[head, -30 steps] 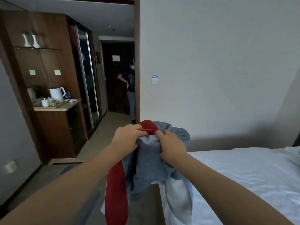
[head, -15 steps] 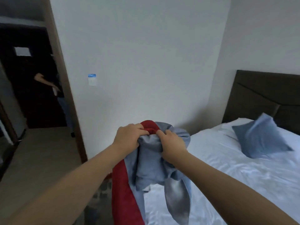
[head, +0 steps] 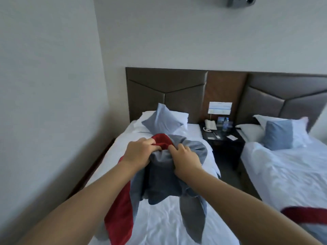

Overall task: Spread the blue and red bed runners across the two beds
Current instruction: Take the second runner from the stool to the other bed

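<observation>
A bunched blue and red bed runner (head: 162, 175) hangs in front of me above the left bed (head: 162, 225), its red edge trailing down at the left. My left hand (head: 139, 152) grips the bundle's top left, and my right hand (head: 185, 160) grips its top right. The two hands are close together. Below is white bedding with a blue pillow (head: 161, 121) at the head. The right bed (head: 286, 170) carries another blue pillow (head: 281, 137), and a second runner (head: 307, 214) with a red band lies across its near end.
A dark nightstand (head: 221, 138) with a white phone (head: 210, 125) and cards stands between the beds. Brown padded headboards (head: 166, 91) line the back wall. A white wall runs close along the left side of the left bed.
My view has swung right, from the entry hall and a standing person to the two beds. Both hands have kept the same grip on the bundled runner throughout.
</observation>
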The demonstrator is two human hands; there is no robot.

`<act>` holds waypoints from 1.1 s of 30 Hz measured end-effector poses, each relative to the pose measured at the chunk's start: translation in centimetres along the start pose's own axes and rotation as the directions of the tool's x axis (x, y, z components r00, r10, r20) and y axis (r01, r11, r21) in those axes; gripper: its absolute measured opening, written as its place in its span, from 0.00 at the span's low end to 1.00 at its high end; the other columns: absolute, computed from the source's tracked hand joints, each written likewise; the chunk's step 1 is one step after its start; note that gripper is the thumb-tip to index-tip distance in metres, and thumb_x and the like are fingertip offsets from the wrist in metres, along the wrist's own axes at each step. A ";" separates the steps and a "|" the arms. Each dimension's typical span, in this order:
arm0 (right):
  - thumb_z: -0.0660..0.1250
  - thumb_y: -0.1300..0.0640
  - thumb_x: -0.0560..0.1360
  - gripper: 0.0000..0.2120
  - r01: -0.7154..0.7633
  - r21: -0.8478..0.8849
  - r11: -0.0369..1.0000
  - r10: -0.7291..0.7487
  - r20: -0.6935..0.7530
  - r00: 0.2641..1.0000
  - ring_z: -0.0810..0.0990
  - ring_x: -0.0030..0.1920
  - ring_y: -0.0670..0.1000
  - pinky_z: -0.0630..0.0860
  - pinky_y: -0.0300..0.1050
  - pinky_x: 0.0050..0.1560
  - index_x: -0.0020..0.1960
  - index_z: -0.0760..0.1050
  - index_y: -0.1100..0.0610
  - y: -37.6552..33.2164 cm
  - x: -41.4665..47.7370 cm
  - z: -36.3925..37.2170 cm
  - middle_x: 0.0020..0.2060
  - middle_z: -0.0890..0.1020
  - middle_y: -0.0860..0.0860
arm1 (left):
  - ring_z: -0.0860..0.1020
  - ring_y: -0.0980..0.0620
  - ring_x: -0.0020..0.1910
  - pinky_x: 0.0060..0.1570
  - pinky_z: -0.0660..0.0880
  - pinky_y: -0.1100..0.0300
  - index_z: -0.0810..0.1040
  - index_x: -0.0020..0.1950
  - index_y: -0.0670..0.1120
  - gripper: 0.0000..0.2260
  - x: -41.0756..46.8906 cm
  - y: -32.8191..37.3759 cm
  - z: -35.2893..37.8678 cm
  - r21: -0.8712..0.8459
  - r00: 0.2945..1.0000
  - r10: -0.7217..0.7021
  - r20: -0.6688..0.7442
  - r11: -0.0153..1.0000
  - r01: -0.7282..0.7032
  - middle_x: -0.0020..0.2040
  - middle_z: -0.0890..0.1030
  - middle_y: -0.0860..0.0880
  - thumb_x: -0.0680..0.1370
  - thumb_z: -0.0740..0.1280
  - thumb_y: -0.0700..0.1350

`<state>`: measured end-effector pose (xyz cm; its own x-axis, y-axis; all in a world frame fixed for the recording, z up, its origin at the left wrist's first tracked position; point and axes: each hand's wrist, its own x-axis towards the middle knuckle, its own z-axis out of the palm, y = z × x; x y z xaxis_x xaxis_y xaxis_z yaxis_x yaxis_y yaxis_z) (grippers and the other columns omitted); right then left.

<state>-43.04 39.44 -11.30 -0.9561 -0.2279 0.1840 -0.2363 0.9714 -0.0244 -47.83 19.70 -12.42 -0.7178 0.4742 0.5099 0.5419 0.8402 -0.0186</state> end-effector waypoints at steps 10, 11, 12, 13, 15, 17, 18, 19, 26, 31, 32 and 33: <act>0.72 0.57 0.75 0.27 -0.219 -0.110 0.970 0.216 -0.035 0.976 0.76 0.62 0.59 0.74 0.49 0.43 0.69 0.64 0.51 9.9 1.1 0.5 0.60 0.73 0.55 | 0.81 0.49 0.47 0.38 0.82 0.52 0.83 0.59 0.60 0.11 10.2 4.4 7.7 -0.110 0.975 0.201 -0.091 0.971 -0.210 0.51 0.84 0.54 0.77 0.75 0.51; 0.72 0.57 0.75 0.26 -0.222 -0.114 0.968 0.219 -0.046 0.975 0.76 0.61 0.59 0.74 0.48 0.42 0.68 0.64 0.51 10.6 1.7 0.5 0.60 0.73 0.55 | 0.81 0.50 0.48 0.38 0.82 0.52 0.82 0.60 0.60 0.11 11.1 4.3 8.1 -0.114 0.975 0.206 -0.086 0.970 -0.216 0.51 0.83 0.55 0.78 0.74 0.51; 0.72 0.57 0.75 0.26 -0.228 -0.122 0.966 0.222 -0.056 0.973 0.76 0.61 0.59 0.74 0.48 0.42 0.68 0.65 0.51 11.1 2.2 0.5 0.60 0.73 0.55 | 0.81 0.50 0.49 0.39 0.82 0.51 0.82 0.61 0.60 0.12 11.7 4.2 8.5 -0.119 0.973 0.215 -0.088 0.967 -0.225 0.52 0.83 0.55 0.78 0.74 0.51; 0.72 0.57 0.75 0.26 -0.233 -0.130 0.964 0.226 -0.065 0.972 0.76 0.61 0.59 0.74 0.48 0.42 0.68 0.65 0.51 11.6 2.8 0.5 0.60 0.73 0.55 | 0.81 0.50 0.50 0.39 0.82 0.51 0.82 0.61 0.60 0.12 12.2 4.1 8.9 -0.125 0.970 0.225 -0.089 0.964 -0.235 0.53 0.83 0.55 0.79 0.73 0.50; 0.72 0.56 0.74 0.27 -0.250 -0.130 0.959 0.243 -0.064 0.968 0.76 0.61 0.59 0.76 0.49 0.45 0.69 0.65 0.49 12.3 3.4 0.6 0.61 0.74 0.54 | 0.81 0.49 0.51 0.40 0.82 0.51 0.82 0.63 0.58 0.12 12.7 3.7 9.6 -0.149 0.962 0.247 -0.114 0.954 -0.262 0.54 0.84 0.54 0.80 0.72 0.49; 0.72 0.54 0.74 0.28 -0.261 -0.119 0.958 0.254 -0.070 0.965 0.75 0.62 0.58 0.78 0.50 0.48 0.69 0.65 0.48 12.8 4.1 0.2 0.61 0.75 0.54 | 0.83 0.47 0.49 0.40 0.83 0.51 0.82 0.64 0.55 0.13 13.1 3.1 10.5 -0.166 0.940 0.292 -0.177 0.932 -0.321 0.54 0.85 0.50 0.80 0.72 0.49; 0.72 0.54 0.74 0.27 -0.266 -0.121 0.956 0.258 -0.081 0.963 0.75 0.62 0.58 0.78 0.50 0.49 0.69 0.65 0.47 13.0 4.5 -0.2 0.61 0.75 0.53 | 0.84 0.46 0.47 0.41 0.84 0.51 0.81 0.66 0.53 0.15 13.3 2.7 11.0 -0.153 0.922 0.318 -0.218 0.922 -0.355 0.54 0.86 0.48 0.79 0.73 0.49; 0.72 0.53 0.74 0.27 -0.269 -0.127 0.955 0.257 -0.100 0.961 0.75 0.61 0.57 0.79 0.50 0.49 0.69 0.65 0.47 13.2 5.0 -0.8 0.61 0.75 0.53 | 0.84 0.45 0.47 0.42 0.84 0.52 0.80 0.67 0.52 0.17 13.7 2.3 11.1 -0.144 0.909 0.335 -0.249 0.915 -0.377 0.54 0.86 0.47 0.78 0.74 0.48; 0.69 0.53 0.77 0.24 -0.309 -0.236 0.921 0.259 -0.222 0.940 0.76 0.58 0.55 0.76 0.47 0.48 0.71 0.65 0.45 13.2 8.7 -4.9 0.60 0.75 0.51 | 0.83 0.45 0.47 0.48 0.82 0.49 0.71 0.75 0.54 0.30 13.6 -3.1 13.0 -0.162 0.990 0.047 -0.130 0.984 -0.068 0.56 0.83 0.48 0.75 0.75 0.53; 0.69 0.54 0.77 0.25 -0.408 -0.237 0.882 0.355 -0.235 0.905 0.76 0.60 0.55 0.72 0.46 0.45 0.71 0.65 0.45 14.7 9.4 -5.8 0.62 0.75 0.51 | 0.84 0.41 0.40 0.43 0.81 0.46 0.80 0.55 0.52 0.07 12.7 -8.2 14.8 -0.248 0.963 -0.240 -0.123 0.947 0.205 0.43 0.85 0.47 0.78 0.69 0.44; 0.69 0.54 0.77 0.25 -0.428 -0.229 0.874 0.374 -0.242 0.895 0.75 0.61 0.56 0.72 0.46 0.45 0.71 0.65 0.45 15.0 9.4 -5.7 0.62 0.74 0.51 | 0.83 0.41 0.40 0.43 0.80 0.46 0.81 0.54 0.52 0.07 13.3 -8.7 14.5 -0.260 0.956 -0.256 -0.146 0.942 0.213 0.42 0.85 0.48 0.78 0.69 0.42; 0.69 0.54 0.76 0.26 -0.451 -0.220 0.865 0.396 -0.254 0.883 0.74 0.62 0.56 0.72 0.46 0.45 0.72 0.64 0.44 15.2 9.5 -5.5 0.63 0.74 0.51 | 0.83 0.41 0.41 0.44 0.80 0.45 0.82 0.53 0.51 0.08 14.1 -8.9 14.1 -0.275 0.946 -0.263 -0.188 0.939 0.206 0.42 0.85 0.48 0.78 0.68 0.40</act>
<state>-54.79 52.42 -4.54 -0.8935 0.2002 0.4019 0.2651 0.9577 0.1123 -68.95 22.57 -17.20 -0.7396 0.1787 0.6489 0.4811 0.8145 0.3241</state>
